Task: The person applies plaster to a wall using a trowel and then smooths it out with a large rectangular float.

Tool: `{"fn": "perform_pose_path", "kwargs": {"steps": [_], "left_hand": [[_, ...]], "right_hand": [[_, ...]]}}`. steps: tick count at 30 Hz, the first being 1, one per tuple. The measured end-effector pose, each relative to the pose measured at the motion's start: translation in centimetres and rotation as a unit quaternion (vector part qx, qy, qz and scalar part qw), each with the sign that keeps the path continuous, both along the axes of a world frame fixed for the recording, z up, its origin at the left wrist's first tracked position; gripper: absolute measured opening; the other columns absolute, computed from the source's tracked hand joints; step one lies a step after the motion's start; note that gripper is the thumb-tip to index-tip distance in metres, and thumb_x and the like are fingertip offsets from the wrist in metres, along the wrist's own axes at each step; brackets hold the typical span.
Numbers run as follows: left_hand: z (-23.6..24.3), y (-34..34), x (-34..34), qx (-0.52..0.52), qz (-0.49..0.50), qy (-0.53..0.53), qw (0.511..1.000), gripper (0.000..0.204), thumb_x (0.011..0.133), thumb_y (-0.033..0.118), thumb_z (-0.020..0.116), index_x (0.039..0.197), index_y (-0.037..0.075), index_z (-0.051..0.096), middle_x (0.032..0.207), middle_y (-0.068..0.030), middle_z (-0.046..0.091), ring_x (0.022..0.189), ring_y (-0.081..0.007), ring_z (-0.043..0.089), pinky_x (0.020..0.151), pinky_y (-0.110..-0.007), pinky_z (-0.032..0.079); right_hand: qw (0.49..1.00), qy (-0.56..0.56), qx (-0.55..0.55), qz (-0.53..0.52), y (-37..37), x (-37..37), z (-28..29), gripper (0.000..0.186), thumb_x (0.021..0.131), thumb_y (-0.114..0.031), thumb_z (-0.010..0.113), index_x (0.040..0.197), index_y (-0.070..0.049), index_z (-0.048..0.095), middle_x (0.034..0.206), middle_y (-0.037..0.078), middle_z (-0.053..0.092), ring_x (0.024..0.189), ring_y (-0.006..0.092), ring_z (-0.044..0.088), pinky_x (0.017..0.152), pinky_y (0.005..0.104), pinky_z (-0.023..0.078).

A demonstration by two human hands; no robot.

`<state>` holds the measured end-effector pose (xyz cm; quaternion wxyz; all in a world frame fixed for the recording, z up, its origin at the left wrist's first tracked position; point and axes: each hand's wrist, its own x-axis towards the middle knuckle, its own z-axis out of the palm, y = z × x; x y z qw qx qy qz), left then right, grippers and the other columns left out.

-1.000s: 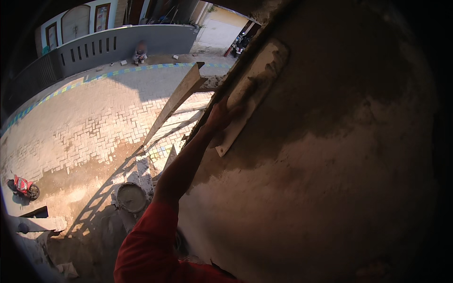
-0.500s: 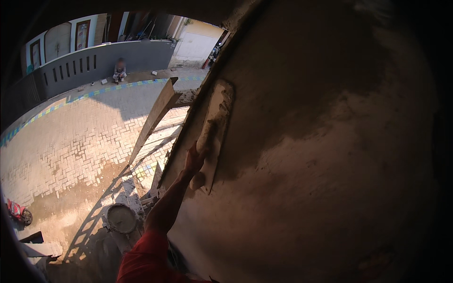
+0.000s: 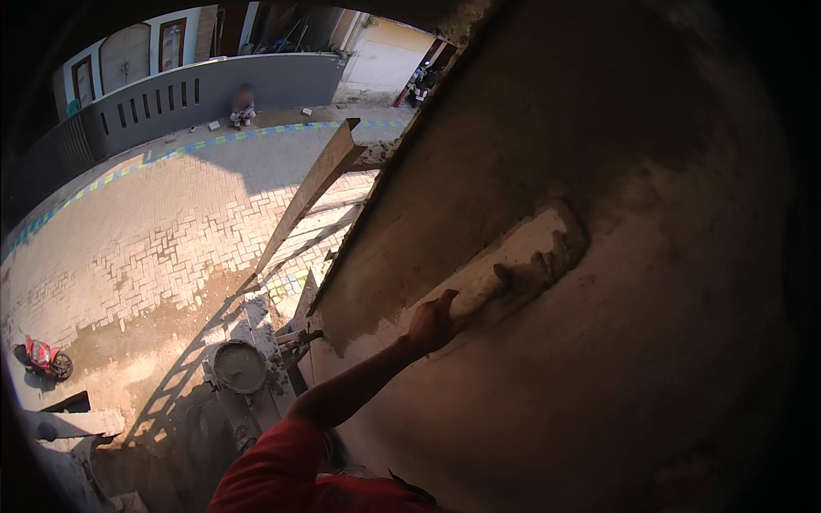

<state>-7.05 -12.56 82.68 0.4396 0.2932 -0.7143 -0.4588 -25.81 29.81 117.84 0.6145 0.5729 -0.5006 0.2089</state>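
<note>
My left hand (image 3: 432,325), reaching out from a red sleeve, is closed around the near part of a long plastering float (image 3: 534,239). Lumps of wet mortar cling to the float's upper side. Its blade lies against a broad plastered wall (image 3: 530,385) that fills the right of the view, darker and wetter-looking toward the top. The fingers' undersides and part of the float's handle are hidden. My right hand does not show; the lower right is too dark to make anything out.
A round bucket of grey mortar (image 3: 239,368) stands on scaffold planks below left. A wooden beam (image 3: 312,201) rises beside the wall's edge. Far below lies a paved street (image 3: 171,231) with a red motorbike (image 3: 44,357) and a person (image 3: 243,107) sitting by a grey fence (image 3: 214,81).
My left hand has swept the float rightward, away from the wall's left edge. The float has turned from nearly upright to slanting up to the right. The view has shifted slightly.
</note>
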Motion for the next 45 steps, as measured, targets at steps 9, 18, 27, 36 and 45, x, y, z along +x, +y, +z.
{"fn": "perform_pose_path", "kwargs": {"steps": [9,18,27,36,45], "left_hand": [[8.9,-7.1,1.4,-0.113,0.049,0.048,0.991,0.059,0.080,0.037,0.075,0.124,0.004,0.053,0.112,-0.0159,0.064,0.093,-0.0351,0.066,0.076,-0.046,0.051],[7.9,-17.5,3.9,-0.071,0.075,0.028,0.994,0.059,0.085,0.035,0.071,0.128,0.000,0.050,0.114,-0.0261,0.064,0.109,-0.0402,0.061,0.090,-0.046,0.048],[-1.4,-22.5,2.9,0.008,0.092,0.052,0.994,0.073,0.086,0.045,0.068,0.137,0.000,0.043,0.118,-0.0273,0.062,0.113,-0.0383,0.059,0.093,-0.045,0.046],[-8.9,-23.3,4.5,0.104,0.016,0.073,0.992,0.067,0.089,0.027,0.066,0.143,0.000,0.037,0.133,-0.0244,0.055,0.126,-0.0325,0.052,0.103,-0.041,0.041],[8.5,-19.5,2.0,0.020,0.047,0.068,0.996,0.066,0.088,0.042,0.066,0.132,-0.005,0.049,0.111,-0.0267,0.066,0.107,-0.0306,0.065,0.089,-0.042,0.050]], "right_hand": [[0.960,-0.203,0.034,0.189,-2.2,3.0,-0.2,0.034,0.102,-0.024,0.045,0.080,-0.001,0.059,0.071,0.012,0.059,0.061,0.0244,0.056,0.056,0.0384,0.050],[0.940,-0.259,0.137,0.176,-1.5,2.3,0.4,0.041,0.102,-0.032,0.039,0.087,0.001,0.059,0.076,0.013,0.058,0.062,0.0236,0.055,0.054,0.0361,0.049],[0.976,-0.152,0.131,0.087,-2.0,2.0,0.6,0.036,0.101,-0.032,0.046,0.089,-0.001,0.060,0.077,0.011,0.060,0.062,0.0222,0.057,0.055,0.0347,0.050],[0.976,-0.180,-0.089,-0.080,2.7,-0.8,-3.3,0.036,0.100,-0.036,0.047,0.102,-0.001,0.057,0.090,0.013,0.061,0.075,0.0235,0.060,0.066,0.0364,0.052],[0.904,-0.208,-0.218,-0.302,6.6,-2.6,-5.9,0.047,0.100,-0.043,0.043,0.120,0.000,0.053,0.106,0.015,0.062,0.089,0.0249,0.062,0.078,0.0386,0.053]]}}
